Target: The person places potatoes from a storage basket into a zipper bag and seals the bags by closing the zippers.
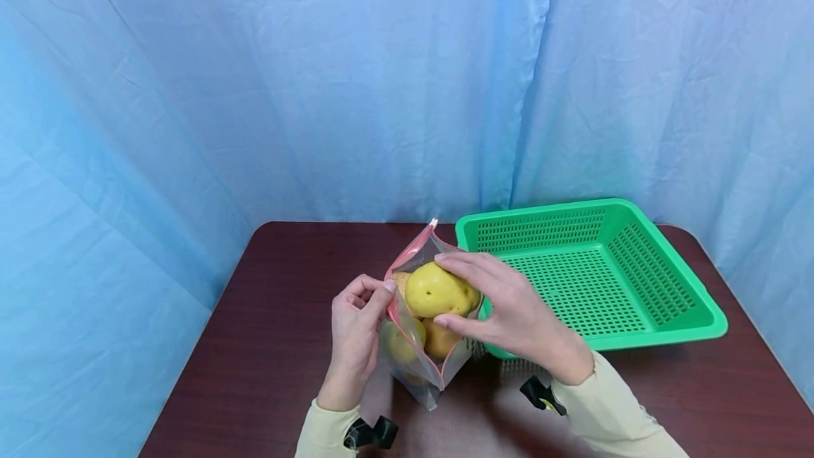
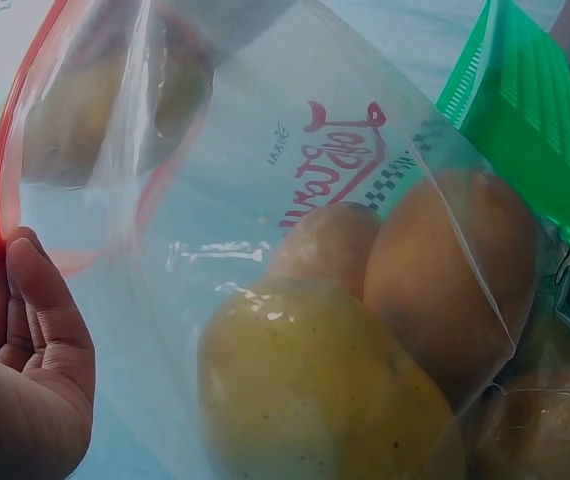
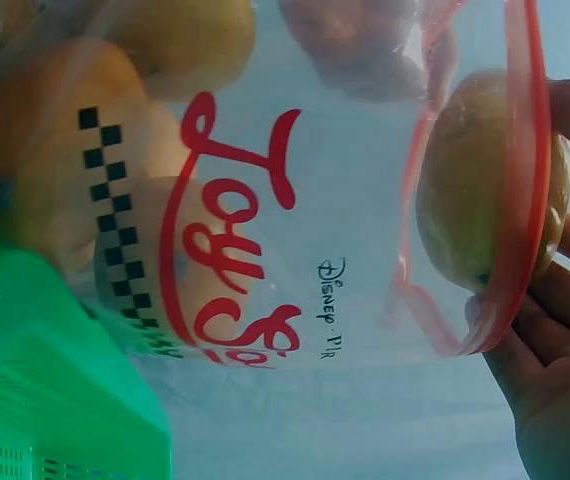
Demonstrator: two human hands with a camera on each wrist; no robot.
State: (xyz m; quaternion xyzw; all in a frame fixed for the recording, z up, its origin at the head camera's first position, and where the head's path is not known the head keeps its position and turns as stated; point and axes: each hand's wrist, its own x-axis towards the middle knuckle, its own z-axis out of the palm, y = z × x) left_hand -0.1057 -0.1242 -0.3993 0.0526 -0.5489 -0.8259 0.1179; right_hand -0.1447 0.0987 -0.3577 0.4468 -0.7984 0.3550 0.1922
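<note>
A clear zip bag (image 1: 407, 259) with a red-edged mouth stands on the table, its mouth spread. My left hand (image 1: 356, 331) pinches the bag's edge at the left between thumb and fingers. At the mouth, my right hand (image 1: 511, 299) holds a yellow potato (image 1: 435, 290), its thumb and fingers around it; in the right wrist view this potato (image 3: 465, 180) is partly behind the red edge. Lower in the bag lie several more potatoes, including a yellow one (image 2: 315, 380) and a browner one (image 2: 450, 280). Red lettering (image 3: 230, 240) marks the bag's side.
A green plastic basket (image 1: 683, 334) with perforated walls stands on the right of the dark brown table (image 1: 267, 345), close beside the bag. Blue curtain cloth (image 1: 381, 90) hangs behind and at the left. A black wrist camera (image 1: 543, 396) sits on the right sleeve.
</note>
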